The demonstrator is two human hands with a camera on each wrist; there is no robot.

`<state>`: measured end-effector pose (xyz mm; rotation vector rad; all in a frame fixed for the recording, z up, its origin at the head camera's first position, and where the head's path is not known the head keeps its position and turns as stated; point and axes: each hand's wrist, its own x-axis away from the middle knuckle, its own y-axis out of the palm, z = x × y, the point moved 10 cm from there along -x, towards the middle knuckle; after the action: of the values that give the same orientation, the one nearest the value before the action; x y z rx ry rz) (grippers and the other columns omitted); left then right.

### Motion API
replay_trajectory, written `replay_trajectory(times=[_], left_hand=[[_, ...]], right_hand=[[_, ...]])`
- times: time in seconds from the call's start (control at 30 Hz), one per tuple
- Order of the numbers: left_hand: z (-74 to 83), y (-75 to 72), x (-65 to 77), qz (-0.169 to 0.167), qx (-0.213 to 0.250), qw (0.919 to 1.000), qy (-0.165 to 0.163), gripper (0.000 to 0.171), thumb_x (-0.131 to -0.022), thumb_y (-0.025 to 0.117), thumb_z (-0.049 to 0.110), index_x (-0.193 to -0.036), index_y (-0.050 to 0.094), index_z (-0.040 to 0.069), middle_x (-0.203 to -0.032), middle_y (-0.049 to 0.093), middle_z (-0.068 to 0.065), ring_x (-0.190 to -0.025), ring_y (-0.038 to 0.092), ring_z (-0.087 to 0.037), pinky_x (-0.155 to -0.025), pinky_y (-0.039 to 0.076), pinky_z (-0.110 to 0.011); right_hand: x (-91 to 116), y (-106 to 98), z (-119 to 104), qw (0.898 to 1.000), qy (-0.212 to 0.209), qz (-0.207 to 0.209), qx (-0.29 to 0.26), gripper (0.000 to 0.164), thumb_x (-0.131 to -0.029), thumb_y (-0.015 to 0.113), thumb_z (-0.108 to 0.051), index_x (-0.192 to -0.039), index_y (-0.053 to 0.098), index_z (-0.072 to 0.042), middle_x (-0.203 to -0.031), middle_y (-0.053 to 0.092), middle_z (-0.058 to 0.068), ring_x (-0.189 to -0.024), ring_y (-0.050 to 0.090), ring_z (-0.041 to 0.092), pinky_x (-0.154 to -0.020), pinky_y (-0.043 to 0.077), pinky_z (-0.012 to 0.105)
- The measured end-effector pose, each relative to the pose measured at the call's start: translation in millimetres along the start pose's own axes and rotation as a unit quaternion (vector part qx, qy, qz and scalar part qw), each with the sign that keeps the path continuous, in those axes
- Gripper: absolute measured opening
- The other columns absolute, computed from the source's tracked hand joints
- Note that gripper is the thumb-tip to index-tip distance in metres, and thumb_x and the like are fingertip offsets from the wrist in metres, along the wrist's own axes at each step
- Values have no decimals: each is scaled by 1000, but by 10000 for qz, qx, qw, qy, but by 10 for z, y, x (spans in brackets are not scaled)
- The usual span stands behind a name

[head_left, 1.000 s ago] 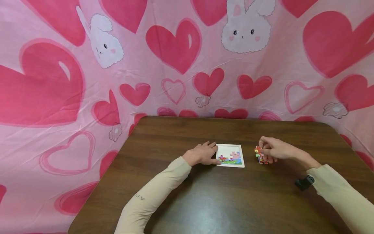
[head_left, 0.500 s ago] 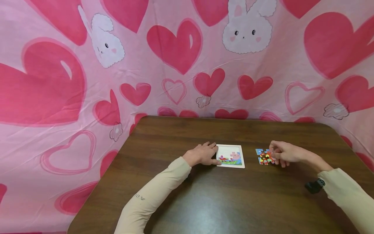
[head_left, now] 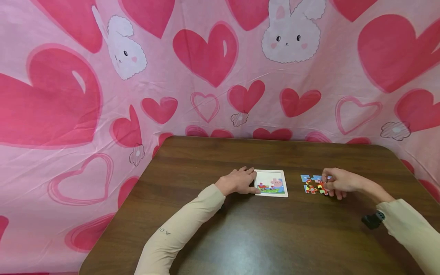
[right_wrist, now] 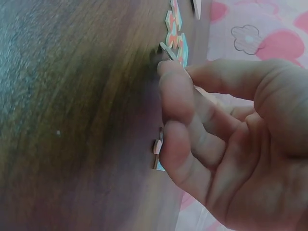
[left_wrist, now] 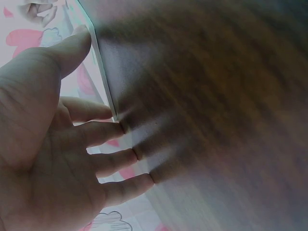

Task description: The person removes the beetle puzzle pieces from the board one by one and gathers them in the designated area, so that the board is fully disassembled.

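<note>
A white-rimmed puzzle tray (head_left: 285,189) lies on the table, its lower and right part filled with picture pieces and its upper left bare white. My left hand (head_left: 240,181) rests at the tray's left side with straight fingers, thumb over the near corner. In the left wrist view the fingertips (left_wrist: 126,185) touch the tabletop beside the tray edge. Right of the tray, my right hand (head_left: 340,181) pinches a puzzle piece (right_wrist: 167,51), tilted up, between thumb and finger. Several bright puzzle pieces (head_left: 310,189) lie flat just left of that hand, which partly hides others.
The brown wooden table (head_left: 237,236) has rounded corners. Behind it hangs a pink cloth (head_left: 213,126) printed with hearts and rabbits. Another puzzle piece (right_wrist: 158,156) lies on the tabletop under the right hand's fingers in the right wrist view.
My right hand has moved to the right with puzzle pieces, and several now lie spread on the table where it was. The left hand and the tray have stayed in place.
</note>
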<state>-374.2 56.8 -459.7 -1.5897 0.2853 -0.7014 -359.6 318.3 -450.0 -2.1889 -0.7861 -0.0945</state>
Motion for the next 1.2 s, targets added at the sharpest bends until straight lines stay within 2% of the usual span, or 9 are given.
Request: replay_trajectory(times=[0.17,0.4,0.57,0.7,1.0,1.2], left_hand=[[-6,-1,8,-10,30,10000,-16,82,-82,48,68,-145,31,18,-153,24,-2,-139,22,-29,-108,26,-49],[-4,-6,2,9,19,10000,7,82,-82,48,68,-145,31,17,-153,24,-3,-139,23,-29,-107,27,-50],[-27,9,-2,-45,20,10000,-50,83,-81,47,69,-145,30,19,-153,23,-2,-139,21,-28,-108,26,-50],[-13,8,4,-71,50,10000,-28,83,-81,47,68,-145,30,19,-153,23,-2,-139,21,-28,-108,26,-50],[4,1,13,-42,33,10000,0,82,-81,48,68,-145,31,19,-153,24,-2,-139,22,-29,-108,26,-50],[-2,-4,9,3,-2,10000,1,83,-81,48,68,-145,31,18,-153,24,-2,-139,23,-29,-107,27,-50]], right_hand=[[-10,13,68,9994,313,-35,-123,10,-91,53,-5,-90,45,0,-63,60,11,-46,59,22,-40,47,36],[-24,32,132,9984,457,-94,-314,28,-90,61,-20,-90,42,0,-61,59,11,-43,58,19,-40,47,36],[-51,32,160,9981,605,-1,-132,31,-89,63,-22,-89,40,-1,-59,57,10,-41,57,17,-39,47,35],[-70,20,89,9982,588,93,84,30,-87,64,-21,-85,41,-3,-57,55,9,-39,57,18,-39,47,36],[-169,-36,-203,9954,51,616,726,22,-88,63,-22,-79,49,-8,-53,53,5,-40,53,18,-37,44,35],[-279,17,-315,9950,-215,688,691,20,-88,63,-24,-81,52,-8,-55,54,6,-39,53,20,-37,46,37]])
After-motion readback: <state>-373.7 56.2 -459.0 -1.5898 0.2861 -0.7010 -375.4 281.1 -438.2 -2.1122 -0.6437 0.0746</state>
